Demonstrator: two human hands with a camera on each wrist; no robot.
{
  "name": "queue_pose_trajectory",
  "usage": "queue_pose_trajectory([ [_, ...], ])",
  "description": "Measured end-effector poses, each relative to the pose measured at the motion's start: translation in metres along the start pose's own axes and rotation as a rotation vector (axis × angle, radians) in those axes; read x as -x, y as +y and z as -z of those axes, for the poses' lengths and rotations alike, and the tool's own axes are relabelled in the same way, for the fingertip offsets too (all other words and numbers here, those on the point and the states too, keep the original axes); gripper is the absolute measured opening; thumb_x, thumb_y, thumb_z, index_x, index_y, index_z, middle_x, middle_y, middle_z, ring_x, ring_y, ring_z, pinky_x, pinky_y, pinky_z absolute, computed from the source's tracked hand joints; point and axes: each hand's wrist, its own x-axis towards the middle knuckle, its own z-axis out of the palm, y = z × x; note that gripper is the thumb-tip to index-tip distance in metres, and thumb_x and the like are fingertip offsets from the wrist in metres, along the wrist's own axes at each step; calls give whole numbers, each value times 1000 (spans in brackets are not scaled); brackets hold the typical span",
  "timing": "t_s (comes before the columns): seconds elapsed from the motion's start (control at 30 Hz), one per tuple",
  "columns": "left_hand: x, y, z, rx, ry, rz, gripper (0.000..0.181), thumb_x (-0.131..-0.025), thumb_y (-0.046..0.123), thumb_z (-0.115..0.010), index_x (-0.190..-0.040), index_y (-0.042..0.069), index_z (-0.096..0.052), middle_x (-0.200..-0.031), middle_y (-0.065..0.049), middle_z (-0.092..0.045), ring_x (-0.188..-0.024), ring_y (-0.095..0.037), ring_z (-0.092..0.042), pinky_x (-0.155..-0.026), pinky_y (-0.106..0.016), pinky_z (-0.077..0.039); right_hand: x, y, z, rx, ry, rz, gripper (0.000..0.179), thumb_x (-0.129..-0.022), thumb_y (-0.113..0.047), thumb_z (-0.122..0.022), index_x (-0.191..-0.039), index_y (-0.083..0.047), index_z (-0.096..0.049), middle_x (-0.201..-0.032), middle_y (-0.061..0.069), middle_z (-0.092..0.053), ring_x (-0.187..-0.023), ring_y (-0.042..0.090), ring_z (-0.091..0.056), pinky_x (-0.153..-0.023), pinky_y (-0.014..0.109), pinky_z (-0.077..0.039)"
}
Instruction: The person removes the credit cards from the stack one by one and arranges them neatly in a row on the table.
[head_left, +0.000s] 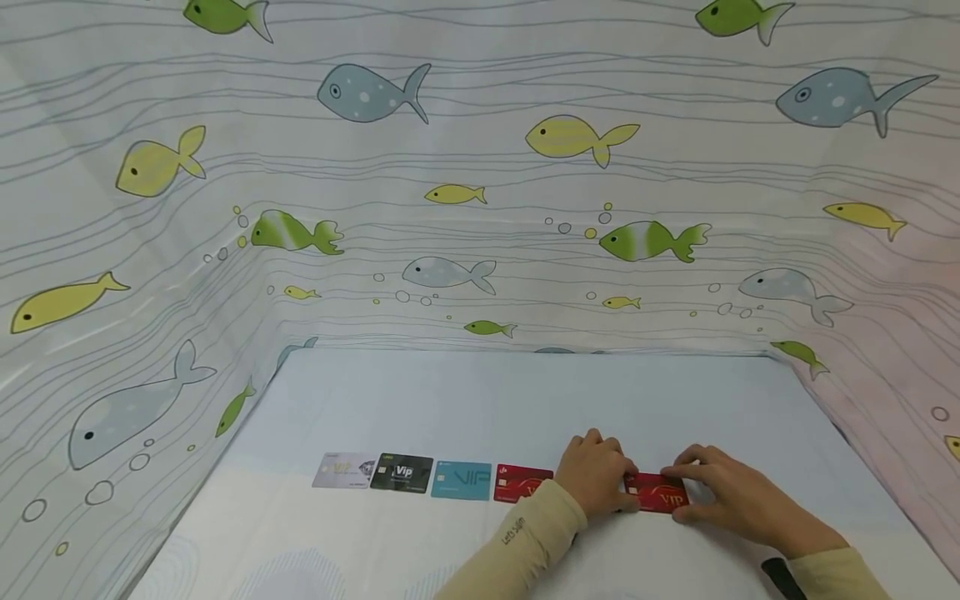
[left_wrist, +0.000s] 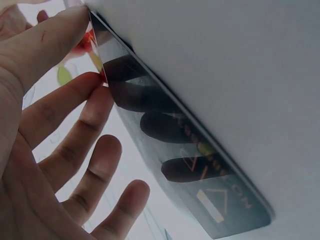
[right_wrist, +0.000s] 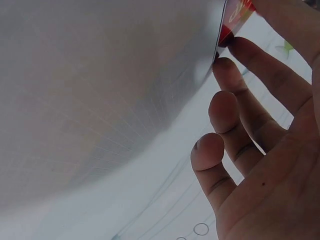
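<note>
A red VIP card lies flat between both hands, close over the white table. At its left end my left hand pinches it with thumb and index finger. My right hand pinches the right end, thumb at the near corner and index finger at the far one. Another red card sits just left of the left hand, its right part hidden behind that hand and sleeve. In the left wrist view a glossy, dark-looking card with orange lettering mirrors the fingers. The right wrist view shows only a corner of red card.
Leftward in the same row are a teal VIP card, a black Vip card and a silver card. A fish-patterned cloth rises behind the table and along both sides.
</note>
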Motion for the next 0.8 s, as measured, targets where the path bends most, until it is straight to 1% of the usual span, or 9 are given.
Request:
queue_pose_trajectory([
  [0.17,2,-4,-2,4,9,-21,39,-82,58,-78,-116,39,-76,-103,16,-65,-92,-7,-51,-79,-24,-45,-2,-1,-1,0,3,-5,54,-76,-60,-80,-118,-27,-74,-110,-13,-58,-99,13,-58,-83,43,-58],
  [0.27,4,-7,-4,9,12,-36,38,-85,58,-75,-118,39,-75,-106,15,-65,-95,-7,-52,-81,-24,-46,-4,-4,-1,2,15,-9,51,-80,-57,-79,-120,-26,-73,-109,-13,-59,-98,11,-59,-82,41,-57],
  [0.33,5,-10,-4,20,15,-42,37,-87,57,-74,-119,39,-74,-107,15,-65,-97,-7,-54,-82,-25,-47,-7,-6,-1,3,42,-5,48,-84,-55,-77,-122,-25,-72,-110,-13,-60,-98,11,-59,-82,41,-57],
  [0.43,8,-17,-2,32,26,-45,35,-90,56,-70,-120,38,-74,-110,14,-66,-100,-6,-56,-84,-25,-49,-10,-9,-3,2,104,7,46,-89,-51,-74,-125,-22,-71,-113,-10,-62,-97,11,-59,-81,41,-57],
  [0.53,11,-28,-1,21,36,-50,34,-94,54,-66,-122,36,-73,-113,13,-67,-102,-8,-58,-87,-26,-50,-14,-14,-7,-8,163,8,47,-93,-48,-71,-130,-19,-68,-120,-5,-62,-104,16,-61,-85,46,-56],
  [0.6,15,-38,1,-1,46,-50,35,-96,54,-64,-123,34,-73,-114,11,-67,-104,-9,-59,-89,-27,-51,-17,-18,-10,-11,189,-1,50,-95,-48,-69,-135,-18,-65,-127,0,-61,-112,23,-62,-89,52,-54],
  [0.7,21,-56,3,-53,70,-36,38,-97,54,-62,-124,30,-72,-115,8,-68,-104,-12,-61,-90,-31,-52,-24,-25,-13,4,216,-26,58,-97,-50,-65,-142,-14,-58,-139,11,-56,-124,36,-56,-96,62,-48],
  [0.8,27,-76,3,-104,111,10,40,-97,55,-62,-124,28,-72,-115,6,-69,-105,-15,-62,-91,-34,-52,-32,-30,-13,31,228,-59,67,-97,-54,-61,-147,-10,-51,-149,20,-46,-132,45,-47,-102,67,-39],
])
